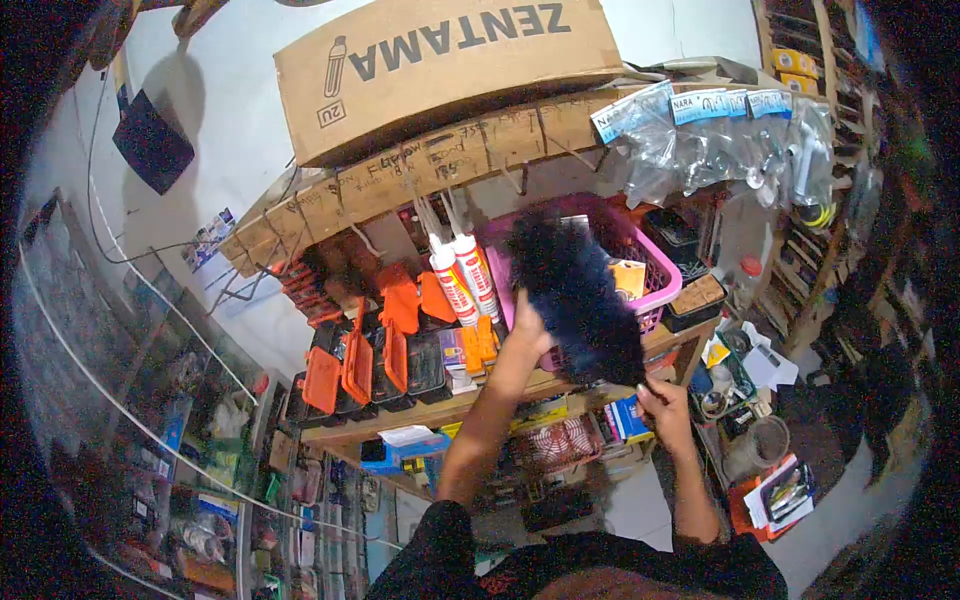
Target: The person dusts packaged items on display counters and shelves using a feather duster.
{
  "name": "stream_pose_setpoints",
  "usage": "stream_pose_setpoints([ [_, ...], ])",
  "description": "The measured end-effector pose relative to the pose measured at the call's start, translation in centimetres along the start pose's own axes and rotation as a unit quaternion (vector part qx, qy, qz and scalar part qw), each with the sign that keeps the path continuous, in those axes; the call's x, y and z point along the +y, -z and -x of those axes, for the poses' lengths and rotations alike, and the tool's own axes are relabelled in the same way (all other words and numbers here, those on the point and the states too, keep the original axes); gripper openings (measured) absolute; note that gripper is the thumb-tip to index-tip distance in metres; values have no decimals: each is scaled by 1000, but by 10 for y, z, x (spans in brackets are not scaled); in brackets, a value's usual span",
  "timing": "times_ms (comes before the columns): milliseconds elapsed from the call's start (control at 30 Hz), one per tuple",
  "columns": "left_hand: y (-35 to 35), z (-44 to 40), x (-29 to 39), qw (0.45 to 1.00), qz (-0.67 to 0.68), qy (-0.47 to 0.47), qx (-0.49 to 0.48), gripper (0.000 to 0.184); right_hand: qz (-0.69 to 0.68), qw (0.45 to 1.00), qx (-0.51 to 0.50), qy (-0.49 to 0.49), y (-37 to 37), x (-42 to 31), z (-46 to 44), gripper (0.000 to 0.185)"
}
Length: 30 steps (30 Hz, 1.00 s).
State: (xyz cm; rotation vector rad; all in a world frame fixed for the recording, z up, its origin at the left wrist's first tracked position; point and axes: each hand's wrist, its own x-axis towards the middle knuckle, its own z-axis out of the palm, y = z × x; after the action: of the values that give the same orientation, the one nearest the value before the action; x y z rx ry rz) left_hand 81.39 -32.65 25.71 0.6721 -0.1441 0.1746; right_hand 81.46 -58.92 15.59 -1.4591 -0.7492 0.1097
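Observation:
Between my hands is a dark blue-black bundle (580,300) with a soft, fuzzy-looking outline; its exact kind is unclear. My left hand (532,328) is closed on its left side, with the fingers partly hidden behind it. At its lower right corner, my right hand (662,408) pinches it between thumb and fingers. The bundle covers much of a pink plastic basket (662,265) on the wooden shelf. Two white-and-red sealant tubes (465,278) stand left of the basket, near my left hand.
Black boxes with orange lids (360,365) line the shelf's left part. Above, a wooden beam (440,160) carries a large cardboard box (450,70) and hanging plastic packets (710,145). Glass cases (150,430) stand at left. Loose goods (755,400) crowd the right side.

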Motion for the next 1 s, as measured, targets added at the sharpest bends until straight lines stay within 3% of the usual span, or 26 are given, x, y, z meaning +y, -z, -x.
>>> stream_pose_setpoints([
  [33,-10,-2,3,999,-5,8,37,53,-1,999,23,-22,1,2,0,25],
  [100,-28,-4,6,999,-42,-20,11,53,13,999,35,-28,-1,14,2,25],
  [200,1,-2,0,999,-48,-12,-15,55,21,999,23,-4,3,13,2,22],
  [267,-1,-4,1,999,-39,13,-9,53,-33,998,6,-61,10,-6,1,18],
  [300,-10,-6,3,999,-37,11,3,53,-23,999,33,-21,4,-2,1,30],
  [367,-20,-4,3,999,-49,3,23,55,16,1000,-1,-21,4,-6,1,30],
  [467,1,2,-1,998,-3,38,-58,53,-6,999,-7,-43,2,-18,2,25],
  [533,3,-7,-3,999,-38,22,-15,57,-22,997,38,-57,-1,-7,1,21],
  [600,-17,-7,0,997,-52,16,58,57,-17,998,13,-52,-3,-8,-2,21],
  [633,2,-15,-1,998,-34,42,11,58,-15,998,-11,-65,-3,-11,-1,22],
  [700,19,-7,-6,996,-75,26,32,57,10,999,-30,-36,-4,-9,-2,24],
  [833,5,-18,-1,999,-22,36,-12,51,-24,998,52,-33,-12,-3,-5,25],
  [933,43,-16,-8,998,-30,47,-40,53,-63,993,-27,-98,-11,-9,-4,24],
  [1000,40,-14,-5,998,-35,46,-37,55,-68,994,-4,-87,-12,-13,-7,26],
])
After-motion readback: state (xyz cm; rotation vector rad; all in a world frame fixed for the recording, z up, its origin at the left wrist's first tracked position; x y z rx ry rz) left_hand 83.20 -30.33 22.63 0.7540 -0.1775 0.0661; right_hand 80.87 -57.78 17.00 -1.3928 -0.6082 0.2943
